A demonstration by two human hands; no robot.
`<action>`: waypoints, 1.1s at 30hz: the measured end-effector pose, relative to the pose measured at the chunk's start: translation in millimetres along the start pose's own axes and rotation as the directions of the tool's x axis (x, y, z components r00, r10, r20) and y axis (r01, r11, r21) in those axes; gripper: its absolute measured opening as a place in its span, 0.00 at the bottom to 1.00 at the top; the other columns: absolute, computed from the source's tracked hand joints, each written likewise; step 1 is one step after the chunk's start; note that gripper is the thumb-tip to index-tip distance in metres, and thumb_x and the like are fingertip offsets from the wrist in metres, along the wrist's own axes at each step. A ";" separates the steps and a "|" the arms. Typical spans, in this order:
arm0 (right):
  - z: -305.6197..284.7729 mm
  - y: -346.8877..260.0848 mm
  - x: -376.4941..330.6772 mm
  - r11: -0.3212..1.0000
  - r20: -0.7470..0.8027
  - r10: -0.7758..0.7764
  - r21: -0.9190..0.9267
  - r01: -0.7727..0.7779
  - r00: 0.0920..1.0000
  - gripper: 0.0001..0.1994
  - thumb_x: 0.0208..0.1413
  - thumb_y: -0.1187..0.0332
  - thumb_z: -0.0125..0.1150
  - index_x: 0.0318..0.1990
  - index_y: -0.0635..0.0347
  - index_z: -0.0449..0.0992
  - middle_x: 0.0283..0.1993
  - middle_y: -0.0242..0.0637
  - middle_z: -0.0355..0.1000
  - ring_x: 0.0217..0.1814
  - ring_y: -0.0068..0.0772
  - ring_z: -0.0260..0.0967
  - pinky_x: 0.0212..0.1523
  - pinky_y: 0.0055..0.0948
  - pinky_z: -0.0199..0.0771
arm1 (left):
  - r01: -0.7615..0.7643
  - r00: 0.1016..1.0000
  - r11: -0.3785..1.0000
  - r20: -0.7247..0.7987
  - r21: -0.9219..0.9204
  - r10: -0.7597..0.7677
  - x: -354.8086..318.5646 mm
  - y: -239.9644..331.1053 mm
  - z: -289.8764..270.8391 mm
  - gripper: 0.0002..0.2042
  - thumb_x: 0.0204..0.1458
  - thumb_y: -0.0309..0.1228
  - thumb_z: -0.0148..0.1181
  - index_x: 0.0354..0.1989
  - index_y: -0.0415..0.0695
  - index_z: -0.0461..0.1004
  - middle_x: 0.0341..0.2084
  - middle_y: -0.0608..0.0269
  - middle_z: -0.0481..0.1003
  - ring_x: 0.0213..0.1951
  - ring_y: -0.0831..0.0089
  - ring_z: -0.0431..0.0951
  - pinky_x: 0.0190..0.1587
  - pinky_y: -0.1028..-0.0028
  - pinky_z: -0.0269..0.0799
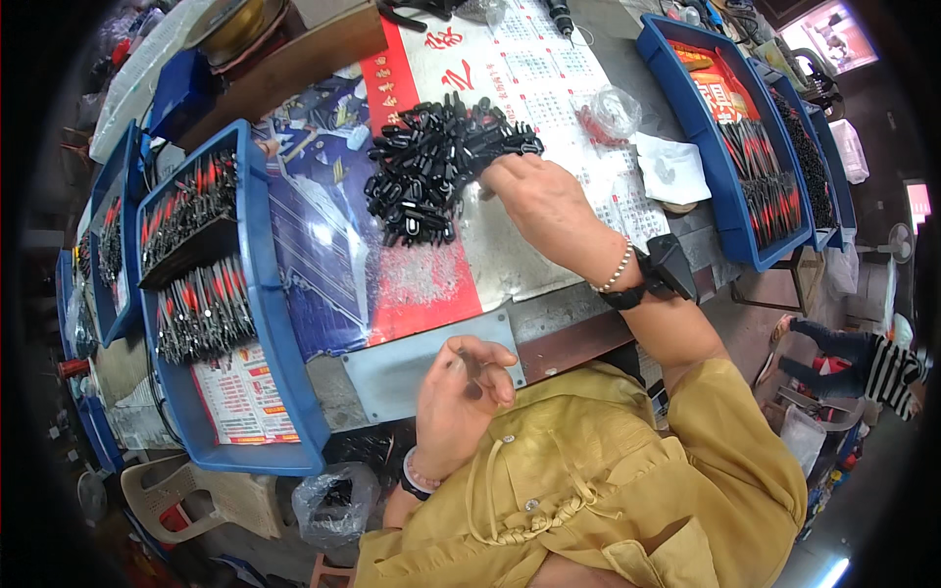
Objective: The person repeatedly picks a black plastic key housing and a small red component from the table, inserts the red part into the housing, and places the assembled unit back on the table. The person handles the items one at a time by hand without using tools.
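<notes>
A heap of small black plastic pieces (417,176), several with loop-shaped ends, lies on the paper-covered workbench. My right hand (539,201) reaches to the heap's right edge, its fingers bent down and together against the pieces. Its fingertips are hidden, so what they pinch cannot be made out. My left hand (459,397) is raised near the bench's front edge, palm turned up. Its fingers curl loosely apart from the thumb and look dark with dirt; nothing shows in it. Behind it a grey metal plate (392,367) sits at the bench edge.
Blue trays (304,392) of red-and-black handled tools stand at the left. Another blue tray (720,196) of such tools is at the right. A clear plastic roll (613,113) and white paper (673,169) lie near it. A plastic chair (211,495) stands lower left.
</notes>
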State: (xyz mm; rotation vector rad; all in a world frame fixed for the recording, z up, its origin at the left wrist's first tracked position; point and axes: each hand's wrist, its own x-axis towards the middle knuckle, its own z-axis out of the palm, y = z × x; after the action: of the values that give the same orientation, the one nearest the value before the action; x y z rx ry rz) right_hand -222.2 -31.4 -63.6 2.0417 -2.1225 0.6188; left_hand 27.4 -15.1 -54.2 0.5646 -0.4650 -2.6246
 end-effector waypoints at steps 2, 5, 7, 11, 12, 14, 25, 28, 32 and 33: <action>7.4 -0.9 3.1 0.997 0.050 -0.036 -0.069 0.039 0.998 0.04 0.44 0.76 0.55 0.29 0.59 0.69 0.30 0.37 0.67 0.33 0.38 0.69 0.31 0.34 0.72 | 0.001 1.000 1.000 -0.010 0.031 -0.001 -3.6 3.6 -1.7 0.12 0.64 0.40 0.44 0.36 0.42 0.62 0.37 0.54 0.69 0.30 0.71 0.70 0.35 0.73 0.66; 6.0 -8.9 -1.6 0.997 0.207 0.052 -0.074 -0.037 0.977 0.04 0.46 0.74 0.55 0.30 0.61 0.69 0.33 0.40 0.69 0.35 0.41 0.71 0.34 0.36 0.73 | -0.002 1.000 1.000 -0.009 0.028 0.002 -6.4 9.2 -3.8 0.15 0.64 0.40 0.44 0.26 0.45 0.59 0.27 0.61 0.65 0.24 0.76 0.64 0.30 0.76 0.61; -6.3 -18.8 -14.5 0.969 0.161 0.092 0.213 -0.125 0.983 0.08 0.46 0.77 0.56 0.36 0.64 0.70 0.36 0.42 0.69 0.35 0.40 0.72 0.34 0.33 0.73 | 0.033 0.997 0.985 -0.080 0.167 -0.020 -6.9 12.1 -3.3 0.18 0.62 0.44 0.47 0.24 0.46 0.58 0.24 0.62 0.63 0.21 0.77 0.62 0.26 0.77 0.59; -39.1 -51.9 -51.7 0.311 0.408 0.152 0.845 -0.435 0.900 0.06 0.54 0.77 0.59 0.39 0.68 0.74 0.40 0.37 0.71 0.35 0.23 0.72 0.34 0.23 0.73 | -0.017 0.976 0.897 -0.189 0.441 0.112 -1.0 7.4 3.1 0.14 0.63 0.40 0.47 0.35 0.41 0.66 0.29 0.61 0.68 0.21 0.81 0.63 0.25 0.81 0.59; -43.3 -62.3 -60.0 -0.125 0.527 0.154 0.850 -0.513 0.836 0.05 0.56 0.77 0.58 0.39 0.69 0.74 0.41 0.36 0.70 0.35 0.21 0.72 0.33 0.22 0.73 | -0.039 0.963 0.845 -0.205 0.533 0.173 1.7 4.9 5.4 0.13 0.63 0.39 0.47 0.38 0.39 0.68 0.30 0.61 0.70 0.21 0.81 0.64 0.25 0.81 0.59; -46.2 -72.3 -70.6 -0.349 0.578 0.211 0.798 -0.491 0.789 0.06 0.57 0.77 0.57 0.40 0.69 0.75 0.40 0.35 0.69 0.35 0.21 0.71 0.34 0.21 0.73 | -0.058 0.971 0.775 -0.145 0.629 0.190 6.2 1.2 9.9 0.14 0.64 0.33 0.45 0.49 0.35 0.67 0.35 0.61 0.72 0.23 0.84 0.65 0.26 0.83 0.60; -51.1 -54.3 -93.9 0.120 0.473 0.242 0.852 -0.510 0.847 0.07 0.60 0.72 0.55 0.38 0.68 0.76 0.35 0.33 0.70 0.34 0.20 0.68 0.35 0.21 0.69 | 0.092 0.991 0.798 -0.134 0.596 -0.014 10.0 -7.6 16.9 0.11 0.60 0.30 0.51 0.46 0.35 0.70 0.29 0.62 0.74 0.20 0.86 0.63 0.23 0.85 0.56; -51.6 -15.4 -89.0 0.594 0.138 0.502 0.662 -0.456 0.854 0.06 0.55 0.74 0.58 0.38 0.67 0.75 0.34 0.36 0.72 0.31 0.22 0.69 0.34 0.22 0.69 | 0.142 0.985 0.846 -0.161 0.515 -0.067 8.7 -4.9 14.6 0.13 0.60 0.31 0.52 0.47 0.34 0.70 0.28 0.60 0.74 0.18 0.86 0.62 0.22 0.85 0.57; -35.7 27.0 -81.5 0.751 0.052 0.559 0.390 -0.532 0.828 0.08 0.52 0.68 0.61 0.33 0.63 0.74 0.31 0.42 0.69 0.30 0.42 0.69 0.32 0.33 0.69 | 0.137 0.984 0.885 -0.162 0.445 -0.071 8.8 -4.5 14.5 0.14 0.60 0.33 0.53 0.47 0.34 0.69 0.27 0.59 0.74 0.17 0.85 0.62 0.22 0.85 0.58; -30.0 31.5 -80.4 0.787 0.053 0.536 0.329 -0.521 0.843 0.08 0.52 0.67 0.61 0.33 0.63 0.74 0.31 0.43 0.69 0.30 0.44 0.69 0.32 0.35 0.69 | 0.133 0.985 0.885 -0.157 0.446 -0.069 8.4 -4.6 14.9 0.14 0.60 0.33 0.53 0.47 0.34 0.69 0.27 0.59 0.73 0.17 0.85 0.62 0.22 0.85 0.58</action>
State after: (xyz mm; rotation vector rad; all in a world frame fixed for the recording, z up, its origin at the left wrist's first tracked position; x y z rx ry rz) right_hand -252.6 54.3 -72.5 1.5034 -2.7367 1.1529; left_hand 12.2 -11.5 -45.8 0.9313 -1.0470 -2.5507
